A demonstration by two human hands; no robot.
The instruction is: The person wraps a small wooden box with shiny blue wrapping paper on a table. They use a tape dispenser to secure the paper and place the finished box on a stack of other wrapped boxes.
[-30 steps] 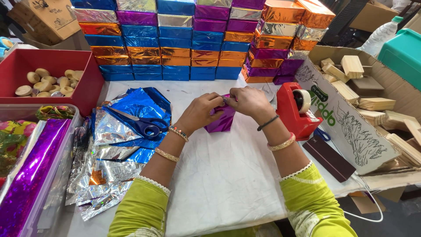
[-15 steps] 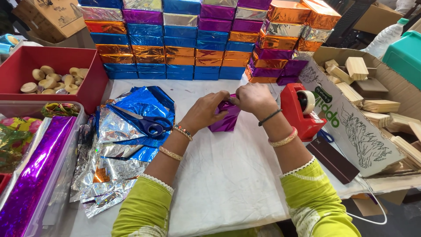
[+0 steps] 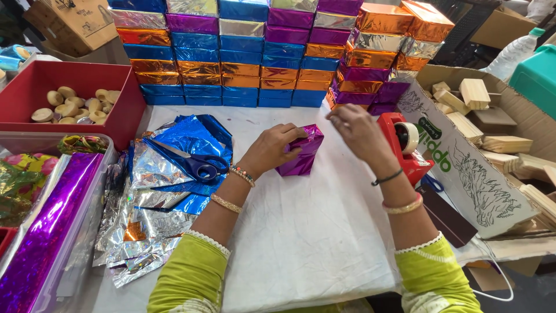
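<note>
Since the earlier frame the right hand (image 3: 356, 130) has come off the purple foil-wrapped box (image 3: 301, 152) and lifted toward the red tape dispenser (image 3: 405, 145), while the left hand (image 3: 269, 149) stays on the box. At far left sit a red bin of wooden discs (image 3: 63, 104) and a clear tray with a purple foil roll (image 3: 43, 237); next to them loose blue and silver foil sheets (image 3: 156, 197) lie under blue-handled scissors (image 3: 194, 165). The left hand's fingers curl closed over the box's left side and top, pinning it to the white-covered table (image 3: 301, 243), near the middle. The box looks light and stiff, its foil skin slick and easily creased, so the flat faces seem the best places to hold, not the folded ends. The right hand's fingers are loosely half open and hold nothing that shows. Behind, a wall of wrapped boxes (image 3: 243, 64) closes off the back; at right, a cardboard carton of wooden blocks (image 3: 480, 174) crowds the dispenser. Open room lies on the cloth in front of the box, toward the person.
</note>
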